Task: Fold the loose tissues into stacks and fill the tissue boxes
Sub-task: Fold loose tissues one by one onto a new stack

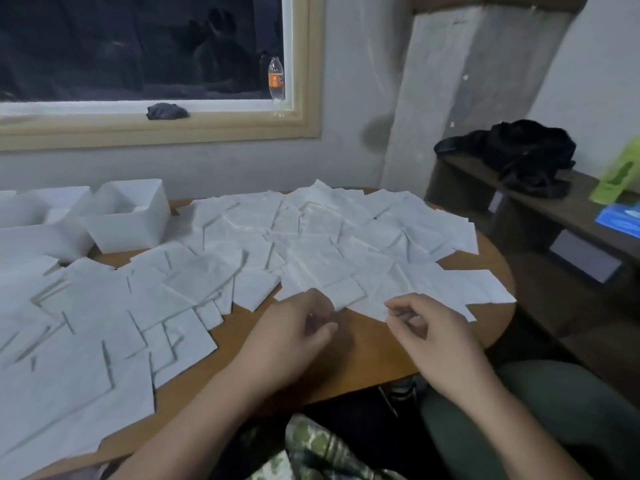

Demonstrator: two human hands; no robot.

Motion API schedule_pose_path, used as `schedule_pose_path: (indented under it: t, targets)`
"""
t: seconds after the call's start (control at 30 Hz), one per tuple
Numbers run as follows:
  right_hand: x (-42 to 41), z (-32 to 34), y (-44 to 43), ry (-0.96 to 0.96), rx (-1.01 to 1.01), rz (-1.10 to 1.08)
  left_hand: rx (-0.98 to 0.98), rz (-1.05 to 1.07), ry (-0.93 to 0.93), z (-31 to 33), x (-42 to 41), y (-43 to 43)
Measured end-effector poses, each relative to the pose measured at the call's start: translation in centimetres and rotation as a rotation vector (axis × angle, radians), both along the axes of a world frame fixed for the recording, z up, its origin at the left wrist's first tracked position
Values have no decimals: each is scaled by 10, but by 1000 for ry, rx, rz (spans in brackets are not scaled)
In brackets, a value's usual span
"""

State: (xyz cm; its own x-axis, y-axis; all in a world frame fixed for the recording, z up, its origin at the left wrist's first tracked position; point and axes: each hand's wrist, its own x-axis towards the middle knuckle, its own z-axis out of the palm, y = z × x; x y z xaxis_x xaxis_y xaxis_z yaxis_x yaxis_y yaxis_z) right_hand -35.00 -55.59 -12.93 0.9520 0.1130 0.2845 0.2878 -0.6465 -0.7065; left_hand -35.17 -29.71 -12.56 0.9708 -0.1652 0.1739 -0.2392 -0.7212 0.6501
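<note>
Reaching over the round table [363,355], we curl our left hand [294,327] and right hand [427,329] at one flat tissue [367,303] lying crosswise; blur hides whether either pinches it. Loose tissues [311,237] overlap uncountably, corners every way. Two open tissue boxes [128,230] sit far left, one cut off.

I'm watching through a single wide-angle camera worn on the head, looking forward and down over the table [363,358], sitting close to its near edge and facing the window [138,46] wall.
</note>
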Motion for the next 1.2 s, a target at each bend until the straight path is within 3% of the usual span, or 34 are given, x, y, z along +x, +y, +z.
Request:
schedule_pose_path:
  t: [0.23,0.43,0.8,1.2]
  targets:
    - [-10,-40,-59,-121,-274,-177,75,-101,-146,-24,-9,-21]
    - [-19,-51,-67,-206,-406,-190,85,-120,-185,-29,-12,-17]
    - [-56,-57,-41,-294,-358,-149,88,-163,-234,-33,-17,-16]
    - [-70,-42,3,-261,-338,158,49,-236,-238,-32,-20,-15]
